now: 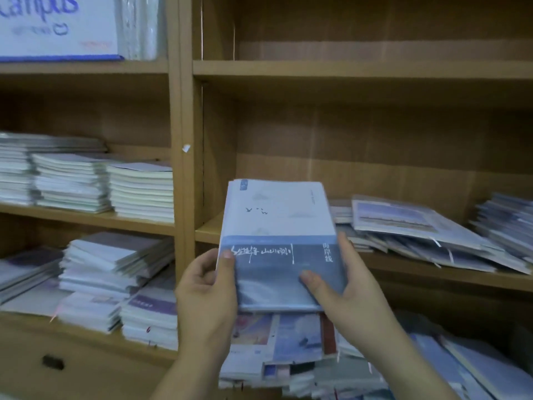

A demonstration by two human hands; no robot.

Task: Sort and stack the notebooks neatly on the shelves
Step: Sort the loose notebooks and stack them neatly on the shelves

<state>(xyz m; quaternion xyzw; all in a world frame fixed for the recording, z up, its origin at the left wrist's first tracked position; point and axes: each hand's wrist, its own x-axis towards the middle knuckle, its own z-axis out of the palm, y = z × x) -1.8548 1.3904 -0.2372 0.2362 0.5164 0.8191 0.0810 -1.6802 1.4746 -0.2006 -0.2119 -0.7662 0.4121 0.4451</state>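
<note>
The left hand [206, 293] and right hand [346, 287] are bare, with short, plain fingernails [227, 254]; the left forearm [187, 368] and right forearm [403, 362] are bare too.
</note>
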